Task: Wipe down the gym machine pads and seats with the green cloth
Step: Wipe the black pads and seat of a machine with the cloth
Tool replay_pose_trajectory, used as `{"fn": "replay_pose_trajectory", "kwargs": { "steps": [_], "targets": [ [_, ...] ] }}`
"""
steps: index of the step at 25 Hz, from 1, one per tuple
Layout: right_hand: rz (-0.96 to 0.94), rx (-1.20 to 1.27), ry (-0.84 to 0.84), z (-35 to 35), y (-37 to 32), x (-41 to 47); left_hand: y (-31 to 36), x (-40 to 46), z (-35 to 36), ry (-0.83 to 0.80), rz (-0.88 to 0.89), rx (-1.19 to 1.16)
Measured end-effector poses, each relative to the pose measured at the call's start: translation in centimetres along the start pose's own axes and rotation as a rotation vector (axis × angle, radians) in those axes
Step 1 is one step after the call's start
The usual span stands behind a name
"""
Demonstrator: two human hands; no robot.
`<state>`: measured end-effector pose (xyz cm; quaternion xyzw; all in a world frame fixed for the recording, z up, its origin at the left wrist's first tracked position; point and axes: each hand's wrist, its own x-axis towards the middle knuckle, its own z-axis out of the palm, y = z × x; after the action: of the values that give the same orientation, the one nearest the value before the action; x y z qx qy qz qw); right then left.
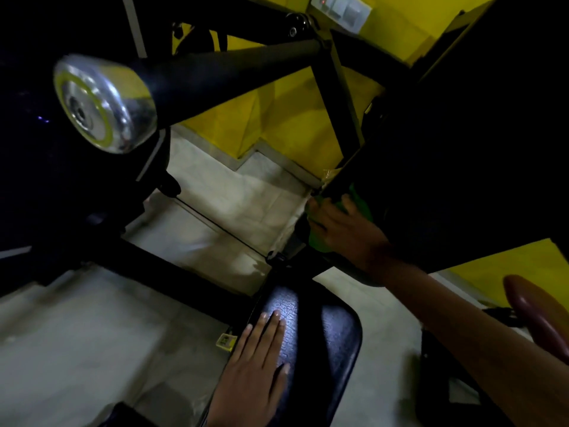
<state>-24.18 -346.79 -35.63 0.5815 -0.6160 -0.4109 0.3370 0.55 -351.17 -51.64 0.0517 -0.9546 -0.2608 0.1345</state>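
Note:
The green cloth (358, 200) is pressed against the lower edge of a large black back pad (462, 167) at the right, under my right hand (345, 226), whose fingers hold the cloth against the pad. Most of the cloth is hidden by the hand and the dark. My left hand (257, 368) lies flat, fingers spread, on the black textured seat (323, 340) at the bottom middle, holding nothing.
A black roller pad with a chrome end cap (101, 106) juts across the upper left. Black frame bars (172, 266) cross over the pale tiled floor (77, 349). Yellow wall (286, 118) behind, with a switch plate (341, 9). A reddish pad (538, 309) at right.

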Motion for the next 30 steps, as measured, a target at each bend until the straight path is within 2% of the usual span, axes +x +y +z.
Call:
{"fn": "replay_pose_trajectory", "kwargs": {
  "steps": [4, 6, 9, 14, 16, 18, 22, 23, 24, 26, 27, 30],
  "targets": [
    [0.041, -0.022, 0.129, 0.3, 0.0, -3.0, -0.4, -0.1, 0.6, 0.023, -0.004, -0.017],
    [-0.012, -0.093, 0.061, 1.3, -1.9, -1.2, -0.4, -0.1, 0.6, 0.039, 0.001, -0.017],
    [-0.095, -0.032, -0.067, 2.8, -4.3, 2.0, -0.2, -0.2, 0.6, 0.051, 0.007, -0.002],
    [-0.198, -0.107, -0.026, 3.8, -4.4, -1.1, 0.0, -0.3, 0.4, 0.054, -0.004, 0.018],
    [-0.218, -0.151, -0.06, 4.1, -4.7, -0.8, 0.1, -0.3, 0.5, 0.041, -0.009, 0.005],
    [-0.228, -0.096, -0.08, 4.4, -5.8, 0.6, -0.1, -0.2, 0.5, 0.028, -0.009, 0.003],
    [-0.323, 0.04, -0.254, 4.3, -5.7, -1.2, -0.1, -0.4, 0.5, 0.007, -0.009, 0.009],
    [-0.371, 0.034, -0.26, 4.3, -5.8, -3.1, -0.1, -0.4, 0.4, 0.006, -0.016, 0.004],
    [-0.374, 0.052, -0.167, 4.3, -5.7, -4.7, -0.1, -0.4, 0.3, 0.007, -0.022, 0.002],
    [-0.27, 0.151, -0.086, 4.0, -6.1, -5.7, 0.1, -0.4, 0.3, -0.008, -0.023, 0.001],
    [-0.246, 0.148, -0.098, 4.3, -6.3, -4.9, 0.2, -0.3, 0.4, -0.017, -0.021, 0.0],
    [-0.347, 0.161, -0.221, 5.0, -6.6, -1.8, 0.0, -0.4, 0.5, -0.024, -0.004, 0.005]
  ]
}}
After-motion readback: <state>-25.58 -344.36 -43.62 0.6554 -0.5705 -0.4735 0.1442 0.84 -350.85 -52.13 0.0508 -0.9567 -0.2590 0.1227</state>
